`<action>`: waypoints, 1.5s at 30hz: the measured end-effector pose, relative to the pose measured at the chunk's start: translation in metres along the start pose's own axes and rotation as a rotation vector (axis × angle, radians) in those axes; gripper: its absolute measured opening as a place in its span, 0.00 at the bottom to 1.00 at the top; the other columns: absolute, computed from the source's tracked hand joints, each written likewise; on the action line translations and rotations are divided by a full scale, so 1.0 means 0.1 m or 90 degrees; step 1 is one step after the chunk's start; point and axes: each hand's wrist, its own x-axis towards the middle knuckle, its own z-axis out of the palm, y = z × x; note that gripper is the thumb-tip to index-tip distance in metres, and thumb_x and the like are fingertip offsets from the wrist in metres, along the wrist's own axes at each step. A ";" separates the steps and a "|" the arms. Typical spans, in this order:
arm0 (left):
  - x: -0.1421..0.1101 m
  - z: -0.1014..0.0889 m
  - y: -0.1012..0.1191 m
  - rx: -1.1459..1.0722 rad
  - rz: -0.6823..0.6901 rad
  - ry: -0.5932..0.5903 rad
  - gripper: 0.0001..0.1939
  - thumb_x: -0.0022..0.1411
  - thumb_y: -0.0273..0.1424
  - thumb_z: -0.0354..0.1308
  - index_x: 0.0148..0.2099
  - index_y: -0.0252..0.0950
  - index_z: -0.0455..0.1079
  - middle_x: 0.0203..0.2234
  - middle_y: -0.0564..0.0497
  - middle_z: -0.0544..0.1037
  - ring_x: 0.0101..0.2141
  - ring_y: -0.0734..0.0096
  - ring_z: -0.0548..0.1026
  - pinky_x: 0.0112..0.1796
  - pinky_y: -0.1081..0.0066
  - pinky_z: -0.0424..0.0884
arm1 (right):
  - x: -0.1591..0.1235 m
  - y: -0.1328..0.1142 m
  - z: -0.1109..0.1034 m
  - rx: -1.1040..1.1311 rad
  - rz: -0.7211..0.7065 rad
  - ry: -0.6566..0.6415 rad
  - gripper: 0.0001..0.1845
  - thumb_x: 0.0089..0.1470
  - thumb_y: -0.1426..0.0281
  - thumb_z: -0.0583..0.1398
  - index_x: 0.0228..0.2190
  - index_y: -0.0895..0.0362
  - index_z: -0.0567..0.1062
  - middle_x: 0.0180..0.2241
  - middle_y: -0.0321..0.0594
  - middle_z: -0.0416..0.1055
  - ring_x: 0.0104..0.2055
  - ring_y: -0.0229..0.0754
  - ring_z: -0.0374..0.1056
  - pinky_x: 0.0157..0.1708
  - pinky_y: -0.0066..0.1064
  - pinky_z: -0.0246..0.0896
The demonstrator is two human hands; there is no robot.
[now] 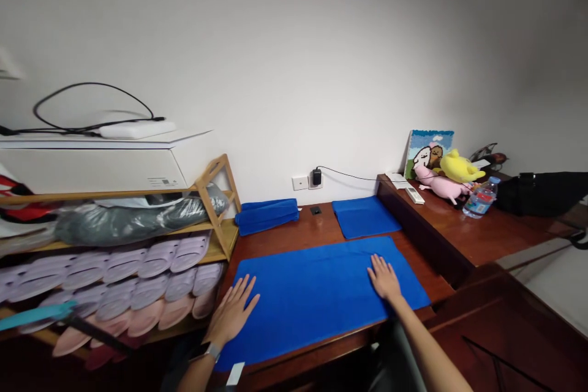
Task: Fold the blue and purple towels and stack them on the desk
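A large blue towel [316, 291] lies spread flat on the dark wooden table [321, 229] in front of me. My left hand [233, 312] rests flat on the towel's near left corner, fingers spread, holding nothing. My right hand [384, 277] lies flat near the towel's right end, fingers stretched out. Behind it a smaller folded blue towel [365, 216] lies flat. A thicker folded blue towel [267, 215] sits at the back left by the wall.
A bamboo rack [215, 208] of pink and lilac slippers [138, 282] stands at the left with a white box [96, 165] on top. A raised desk [463, 229] on the right holds plush toys [448, 174], a water bottle [480, 197] and a black bag [542, 193]. A charger [316, 176] hangs in the wall socket.
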 end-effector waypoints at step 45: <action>0.26 -0.15 0.29 0.020 -0.078 0.108 0.38 0.72 0.50 0.41 0.72 0.31 0.63 0.73 0.37 0.62 0.72 0.49 0.60 0.71 0.49 0.56 | 0.51 0.20 -0.27 0.024 -0.016 0.058 0.36 0.74 0.57 0.40 0.74 0.58 0.56 0.76 0.43 0.47 0.79 0.48 0.38 0.75 0.46 0.30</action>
